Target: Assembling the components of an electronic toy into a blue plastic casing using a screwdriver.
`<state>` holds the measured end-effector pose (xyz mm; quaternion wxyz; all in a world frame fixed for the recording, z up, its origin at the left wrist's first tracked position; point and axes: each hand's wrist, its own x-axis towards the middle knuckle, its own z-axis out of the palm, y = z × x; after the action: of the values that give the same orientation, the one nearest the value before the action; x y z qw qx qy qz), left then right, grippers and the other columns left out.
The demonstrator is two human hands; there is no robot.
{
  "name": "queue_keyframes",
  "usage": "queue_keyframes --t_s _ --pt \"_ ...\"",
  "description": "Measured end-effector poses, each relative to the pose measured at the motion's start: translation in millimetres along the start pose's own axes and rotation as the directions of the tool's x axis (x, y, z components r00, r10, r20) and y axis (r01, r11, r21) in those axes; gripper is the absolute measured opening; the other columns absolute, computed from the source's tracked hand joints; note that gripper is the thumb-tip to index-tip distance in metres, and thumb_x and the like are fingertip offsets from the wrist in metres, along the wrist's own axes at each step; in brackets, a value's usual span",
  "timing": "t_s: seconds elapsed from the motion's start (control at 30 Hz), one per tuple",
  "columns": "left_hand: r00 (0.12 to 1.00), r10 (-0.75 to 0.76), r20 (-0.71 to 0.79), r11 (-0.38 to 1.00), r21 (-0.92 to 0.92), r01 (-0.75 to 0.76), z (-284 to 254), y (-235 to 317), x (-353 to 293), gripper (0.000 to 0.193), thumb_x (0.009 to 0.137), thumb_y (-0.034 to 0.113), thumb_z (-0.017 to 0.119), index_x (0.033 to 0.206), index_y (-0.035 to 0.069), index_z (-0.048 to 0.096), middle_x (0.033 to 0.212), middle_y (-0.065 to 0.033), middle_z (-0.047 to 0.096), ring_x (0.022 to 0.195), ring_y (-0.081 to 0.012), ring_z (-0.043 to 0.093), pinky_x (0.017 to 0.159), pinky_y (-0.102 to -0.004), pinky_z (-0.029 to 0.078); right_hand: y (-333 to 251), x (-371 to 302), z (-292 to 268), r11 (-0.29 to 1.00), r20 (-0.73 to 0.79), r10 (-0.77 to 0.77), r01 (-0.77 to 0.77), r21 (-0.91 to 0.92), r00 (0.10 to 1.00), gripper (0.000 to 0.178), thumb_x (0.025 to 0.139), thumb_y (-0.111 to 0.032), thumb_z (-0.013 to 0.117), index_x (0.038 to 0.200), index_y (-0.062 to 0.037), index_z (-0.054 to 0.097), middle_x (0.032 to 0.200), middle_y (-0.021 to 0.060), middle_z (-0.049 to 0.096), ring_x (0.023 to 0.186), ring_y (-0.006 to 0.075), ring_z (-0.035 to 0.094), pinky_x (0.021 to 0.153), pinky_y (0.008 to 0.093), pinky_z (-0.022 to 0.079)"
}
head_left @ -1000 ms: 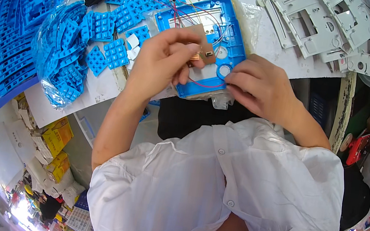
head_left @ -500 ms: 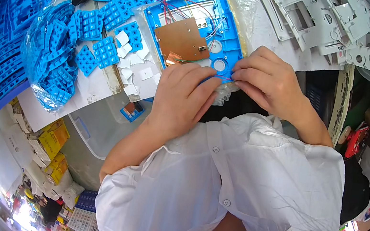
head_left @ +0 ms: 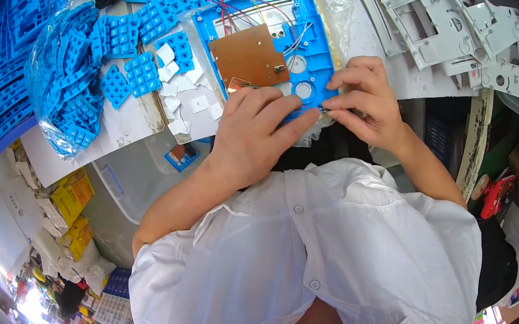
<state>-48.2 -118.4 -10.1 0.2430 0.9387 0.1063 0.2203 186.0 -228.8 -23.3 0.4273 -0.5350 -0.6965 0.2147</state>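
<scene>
A blue plastic casing [head_left: 324, 62] lies on the table in front of me, open side up. A brown circuit board [head_left: 249, 58] rests slantwise in it, with thin red, white and yellow wires running around it. My left hand [head_left: 255, 127] is closed over the casing's near edge, fingers by the board's lower corner and thumb stretched right. At the casing's near right corner, my right hand [head_left: 370, 105] pinches a tiny dark piece [head_left: 321, 108], too small to name. The left thumb tip is close beside that piece. Two round openings in the casing lie just beyond my fingertips.
Blue keypads [head_left: 141, 72] and a plastic bag of them [head_left: 68, 84] lie at the left, with white square pieces [head_left: 184, 82] nearby. Grey-white panels [head_left: 424, 25] are piled at the far right. Below the table's edge stands a clear bin [head_left: 125, 175].
My left thumb has reached further right toward the right fingertips. The right fingers have spread a little, and a tiny dark piece now shows in their pinch. The whole view has shifted slightly.
</scene>
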Motion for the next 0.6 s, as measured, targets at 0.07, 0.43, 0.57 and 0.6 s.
queue_keyframes --t_s 0.07,0.43,0.57,0.6 --pt "0.999 0.032 0.015 0.998 0.046 -0.033 0.0 0.6 0.4 0.038 0.082 0.015 0.066 0.12 0.02 0.072 0.116 0.0005 0.063 0.104 -0.0212 0.058 0.09 -0.0398 0.042 1.4 -6.5 3.3 0.999 -0.021 0.034 -0.034 0.023 0.999 0.019 0.078 -0.009 0.084 0.096 -0.01 0.077 0.119 0.0035 0.065 0.109 0.027 0.049 0.079 0.0338 0.047" --pt "0.995 0.058 0.085 0.987 0.147 -0.07 -1.7 4.0 7.7 0.032 0.084 0.02 0.066 0.116 0.02 0.071 0.117 0.0001 0.062 0.106 -0.0199 0.057 0.09 -0.0406 0.04 -21.7 -4.6 4.6 0.933 -0.105 0.36 -0.357 0.045 0.927 0.019 0.077 -0.006 0.077 0.094 -0.0103 0.07 0.143 0.0114 0.052 0.123 0.0291 0.044 0.099 0.0366 0.041" --pt "0.994 0.044 0.098 0.986 0.157 -0.06 -1.6 7.1 6.7 0.032 0.084 0.019 0.067 0.117 0.02 0.07 0.119 -0.0005 0.063 0.106 -0.0204 0.058 0.091 -0.042 0.039 -30.5 2.2 2.9 0.828 -0.025 0.538 -0.523 0.204 0.842 0.03 0.077 -0.006 0.075 0.102 -0.0097 0.06 0.142 0.0116 0.05 0.127 0.0312 0.043 0.109 0.0394 0.035" --pt "0.993 0.022 0.112 0.988 0.15 -0.039 -3.1 10.2 7.9 0.034 0.084 0.017 0.067 0.118 0.021 0.07 0.119 -0.0005 0.063 0.106 -0.021 0.058 0.093 -0.0436 0.038 -30.2 4.9 0.1 0.825 0.005 0.542 -0.533 0.189 0.84 0.033 0.077 -0.006 0.075 0.105 -0.0097 0.058 0.141 0.0117 0.05 0.128 0.0313 0.043 0.11 0.0397 0.034"
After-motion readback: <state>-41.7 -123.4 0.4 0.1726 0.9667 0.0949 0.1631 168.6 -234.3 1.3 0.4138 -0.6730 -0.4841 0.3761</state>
